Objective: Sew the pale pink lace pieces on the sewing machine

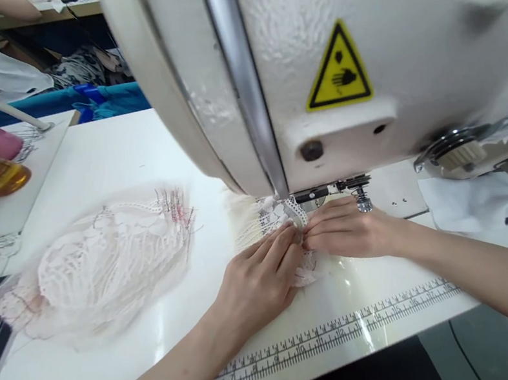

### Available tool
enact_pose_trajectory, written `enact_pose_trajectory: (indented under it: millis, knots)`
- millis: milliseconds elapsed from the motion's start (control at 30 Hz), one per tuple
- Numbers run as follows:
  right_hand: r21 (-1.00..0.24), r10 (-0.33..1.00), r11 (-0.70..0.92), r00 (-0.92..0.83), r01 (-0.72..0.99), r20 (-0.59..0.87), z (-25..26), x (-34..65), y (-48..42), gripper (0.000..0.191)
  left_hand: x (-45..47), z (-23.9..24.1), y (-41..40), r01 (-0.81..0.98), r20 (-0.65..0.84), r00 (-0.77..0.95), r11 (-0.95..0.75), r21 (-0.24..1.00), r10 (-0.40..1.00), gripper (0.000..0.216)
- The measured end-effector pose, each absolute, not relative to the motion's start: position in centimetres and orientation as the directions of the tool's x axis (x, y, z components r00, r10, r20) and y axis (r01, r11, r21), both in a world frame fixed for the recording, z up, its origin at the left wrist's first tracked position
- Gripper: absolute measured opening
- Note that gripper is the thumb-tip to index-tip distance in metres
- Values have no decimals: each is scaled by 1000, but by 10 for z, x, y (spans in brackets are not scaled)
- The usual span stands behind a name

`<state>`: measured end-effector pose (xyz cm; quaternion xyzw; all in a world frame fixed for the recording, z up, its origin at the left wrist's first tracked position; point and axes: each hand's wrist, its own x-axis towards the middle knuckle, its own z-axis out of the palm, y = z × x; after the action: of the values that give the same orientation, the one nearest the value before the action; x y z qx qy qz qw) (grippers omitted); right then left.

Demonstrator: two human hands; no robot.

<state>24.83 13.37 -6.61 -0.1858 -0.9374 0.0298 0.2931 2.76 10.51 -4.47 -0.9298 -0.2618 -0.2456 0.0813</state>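
i have both hands together under the sewing machine head, left hand and right hand pinching the lace piece flat just before the presser foot. i judge this the aligning step; next calls for feeding it in straight, fingertips clear.

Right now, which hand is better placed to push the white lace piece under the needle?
Probably the right hand: it rests nearest the sewing machine's metal presser foot. The left hand pinches the white lace piece further back.
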Motion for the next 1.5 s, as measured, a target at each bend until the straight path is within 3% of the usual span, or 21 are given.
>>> enact_pose_trajectory:
  millis: [267,567,1000,1267,1500]
  knots:
    - [-108,376,919,-760,379,530,-71,249,136,19,29,-42,105,548,492,732,-836,-16,470,14]
    - [71,360,855,-687,514,631,-53,250,133,10,32,-47,104,549,491,720,-835,31,491,22]
    - [67,384,829,-653,555,653,-55,253,138,10,35,-47,106,574,492,688,-815,80,533,14]
    - [-93,323,933,-694,348,643,-54,245,138,11,30,-45,106,606,482,671,-791,80,563,10]
    - [-82,360,918,-729,388,582,-63,236,137,18,25,-47,109,670,463,630,-738,83,624,8]
